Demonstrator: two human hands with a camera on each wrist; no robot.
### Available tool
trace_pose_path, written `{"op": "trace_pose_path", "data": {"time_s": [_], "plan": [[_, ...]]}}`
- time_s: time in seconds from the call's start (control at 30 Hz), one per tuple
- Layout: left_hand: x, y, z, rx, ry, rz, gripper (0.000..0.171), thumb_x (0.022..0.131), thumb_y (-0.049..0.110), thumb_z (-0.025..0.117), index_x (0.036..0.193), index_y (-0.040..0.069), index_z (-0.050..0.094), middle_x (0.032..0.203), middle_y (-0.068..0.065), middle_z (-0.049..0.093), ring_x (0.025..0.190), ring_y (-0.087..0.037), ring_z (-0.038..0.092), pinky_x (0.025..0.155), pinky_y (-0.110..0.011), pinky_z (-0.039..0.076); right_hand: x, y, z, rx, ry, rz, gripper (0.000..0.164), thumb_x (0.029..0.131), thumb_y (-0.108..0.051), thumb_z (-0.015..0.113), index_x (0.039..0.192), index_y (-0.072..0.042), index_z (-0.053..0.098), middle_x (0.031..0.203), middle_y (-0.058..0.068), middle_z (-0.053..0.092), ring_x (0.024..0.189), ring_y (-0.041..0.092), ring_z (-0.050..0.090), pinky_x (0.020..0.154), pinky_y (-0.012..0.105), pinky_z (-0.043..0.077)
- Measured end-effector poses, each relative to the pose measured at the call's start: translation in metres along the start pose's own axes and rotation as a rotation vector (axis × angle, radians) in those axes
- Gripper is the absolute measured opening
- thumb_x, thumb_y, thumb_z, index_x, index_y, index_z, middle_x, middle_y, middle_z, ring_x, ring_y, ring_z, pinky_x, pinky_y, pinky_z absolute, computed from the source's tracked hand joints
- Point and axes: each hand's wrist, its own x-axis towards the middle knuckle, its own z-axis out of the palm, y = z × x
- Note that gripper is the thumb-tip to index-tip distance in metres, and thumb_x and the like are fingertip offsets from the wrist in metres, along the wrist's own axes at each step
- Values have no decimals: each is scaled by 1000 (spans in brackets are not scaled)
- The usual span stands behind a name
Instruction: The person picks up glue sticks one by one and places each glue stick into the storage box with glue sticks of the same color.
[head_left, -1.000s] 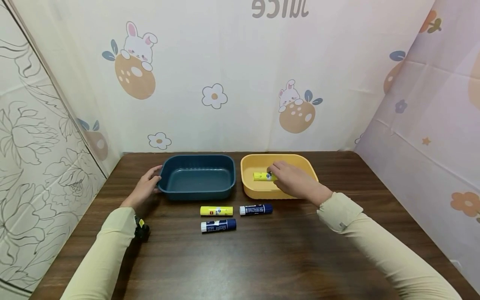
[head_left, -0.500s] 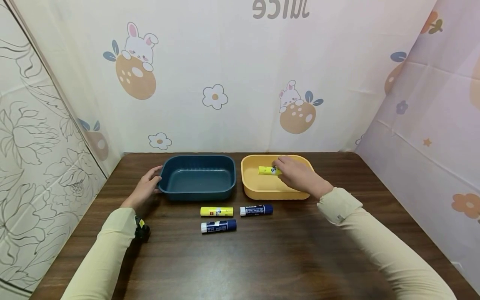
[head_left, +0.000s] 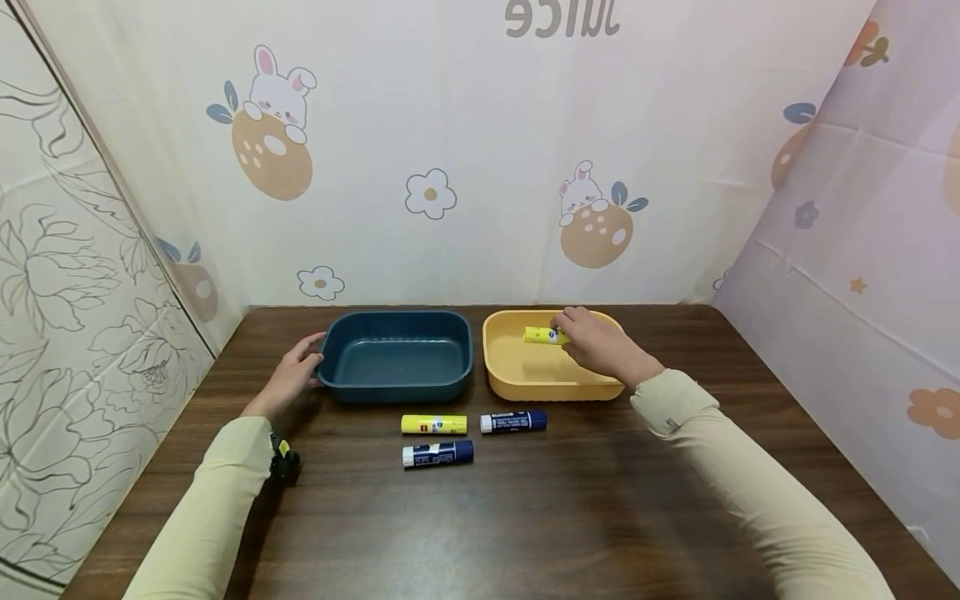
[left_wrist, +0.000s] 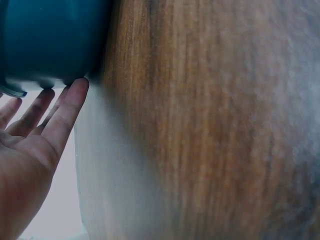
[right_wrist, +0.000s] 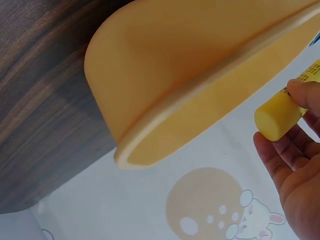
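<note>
One bright yellow, printed cylindrical stick has moved over the last second: in the head view it has shifted upward and rightward, together with the right hand that pinches it between thumb and fingers. The stick shows within the outline of the yellow, plastic-looking rounded tray, and the right wrist view shows it beyond the rim, apart from the wall. I judge it raised clear of the tray's floor and not let go; how high I cannot tell. The left hand has stayed put, fingers nearly straight, tips touching the end wall of the dark teal, plastic-looking rounded tray, perhaps steadying it. The brown wood-grain desk looks unchanged: a second yellow cylindrical stick lies in front of the teal tray, a navy stick with a white end to its right, and another white-ended navy stick nearer the person. So the change concerns the pinched stick alone, and its placing seems unsettled.
</note>
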Motion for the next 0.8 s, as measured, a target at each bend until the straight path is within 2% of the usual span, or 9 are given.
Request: {"op": "trace_pose_path", "data": {"time_s": [0.43,0.6,0.8], "plan": [[1,-1,0,-3,5,-5,53,102,15,31,151,1,17,140,-32,31,116,-44,45,89,-47,49,3,16,22,-50,21,7,28,78,-2,74,101,-1,57,93,12,57,85,29,54,76,41,48],[0,-1,0,5,9,-2,52,102,14,31,151,1,18,140,-32,31,118,-43,43,90,-50,48,2,19,28,-34,16,33,28,77,0,74,100,0,58,93,13,57,88,29,55,78,42,48],[0,0,2,-16,15,-5,53,102,13,30,151,0,15,138,-34,33,111,-43,50,88,-48,49,1,21,35,6,-4,61,25,79,4,70,102,0,59,94,13,57,87,29,55,76,42,48]]}}
